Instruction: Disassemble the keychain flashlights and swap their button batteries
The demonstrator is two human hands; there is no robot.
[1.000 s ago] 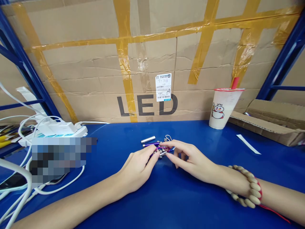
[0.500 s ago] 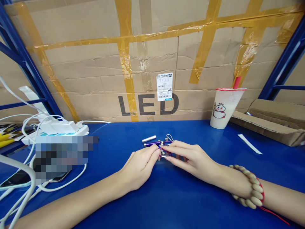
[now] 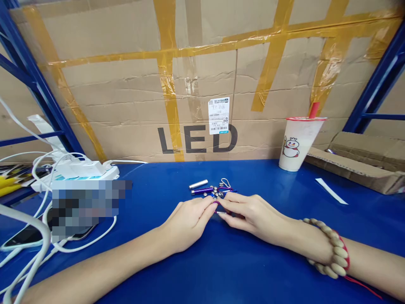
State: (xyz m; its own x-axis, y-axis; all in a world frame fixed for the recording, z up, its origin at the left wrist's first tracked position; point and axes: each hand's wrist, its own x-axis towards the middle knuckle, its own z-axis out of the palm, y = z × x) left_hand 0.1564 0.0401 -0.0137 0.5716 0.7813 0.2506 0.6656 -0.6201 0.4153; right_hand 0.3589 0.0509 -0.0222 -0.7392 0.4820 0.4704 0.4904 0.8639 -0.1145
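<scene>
Between my fingertips is a small purple carabiner (image 3: 216, 202) with a thin silver gate, partly hidden by the fingers. My left hand (image 3: 189, 219) pinches its left side between thumb and forefinger. On its right side, the thumb and fingers of my right hand (image 3: 257, 215) close round it. Just beyond the hands lie a purple metal tube (image 3: 202, 191), a silver tube (image 3: 198, 184) and several small round silver button-like pieces (image 3: 215, 190). A silver clip (image 3: 225, 182) lies near the right fingertips, beside another purple piece that is partly covered.
White cables and a power strip (image 3: 109, 174) crowd the left side, beside a phone (image 3: 23, 236). At the right are a milky drink cup (image 3: 299, 145) with a red straw, a white paper strip (image 3: 331, 191) and an open cardboard box (image 3: 360, 169). A large carton (image 3: 126, 105) stands behind the blue table.
Both hands have drawn slightly nearer to me with the carabiner, and more of the small silver pieces show behind them. The tubes have stayed in place.
</scene>
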